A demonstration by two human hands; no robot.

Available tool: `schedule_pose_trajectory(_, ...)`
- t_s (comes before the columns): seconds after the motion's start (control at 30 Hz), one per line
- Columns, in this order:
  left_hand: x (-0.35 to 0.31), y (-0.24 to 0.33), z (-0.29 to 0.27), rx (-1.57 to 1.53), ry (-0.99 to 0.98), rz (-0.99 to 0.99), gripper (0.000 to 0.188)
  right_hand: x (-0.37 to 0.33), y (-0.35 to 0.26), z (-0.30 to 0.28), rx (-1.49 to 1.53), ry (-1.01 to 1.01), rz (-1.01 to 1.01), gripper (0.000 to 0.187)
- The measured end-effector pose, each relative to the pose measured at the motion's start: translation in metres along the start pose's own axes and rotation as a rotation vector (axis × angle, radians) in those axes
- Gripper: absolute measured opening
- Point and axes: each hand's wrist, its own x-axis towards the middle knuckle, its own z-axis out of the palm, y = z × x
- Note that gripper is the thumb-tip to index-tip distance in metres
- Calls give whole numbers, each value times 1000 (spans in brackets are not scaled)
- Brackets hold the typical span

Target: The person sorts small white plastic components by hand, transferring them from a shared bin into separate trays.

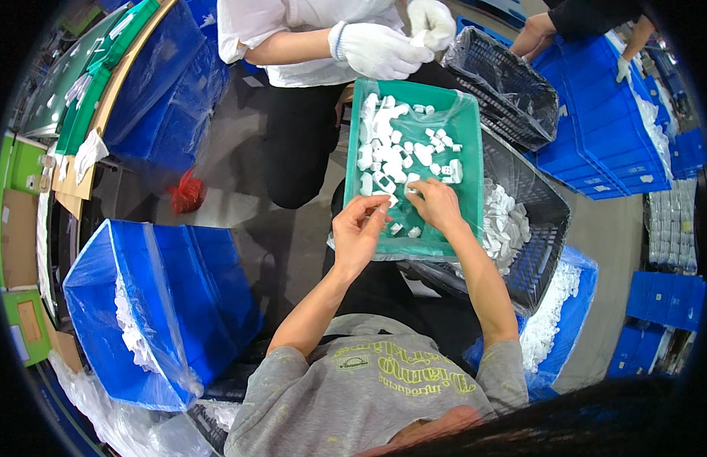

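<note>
A green tray (467, 133) lined with clear film lies before me, with many small white plastic parts (382, 141) heaped mostly along its left side. My left hand (359, 232) is over the tray's near left edge, thumb and fingers pinched at a white plastic part (389, 199). Close beside it, my right hand (438, 206) reaches into the tray, its thumb and forefinger closed on another small white part (412, 184). The fingers partly hide both pieces. A few loose parts lie near the tray's front edge, below my hands.
Across the tray a person in white gloves (380, 57) handles a small white piece. A black crate (547, 228) with flat white pieces stands under the tray's right side. Blue film-lined bins (193, 282) flank me. A red bag (187, 192) lies on the floor at left.
</note>
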Motion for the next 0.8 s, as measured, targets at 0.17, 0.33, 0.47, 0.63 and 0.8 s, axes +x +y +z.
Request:
schedule_pose_trajectory(0.17,1,-6,-2,23,-21,-38,16,-7,7,-1,106,11,106,13)
schedule_pose_trajectory(0.33,-4,0,20,202,-116,41,24,-44,-8,-28,564,73,145,14)
schedule_pose_trajectory(0.47,-13,7,34,306,-166,283,29,-70,-25,-43,1000,87,120,18)
schedule_pose_trajectory(0.63,-16,8,38,408,-135,626,25,-85,-26,-48,1275,11,127,22)
schedule_pose_trajectory(0.8,-18,6,35,169,-60,280,20,-91,-28,-63,1185,14,74,20)
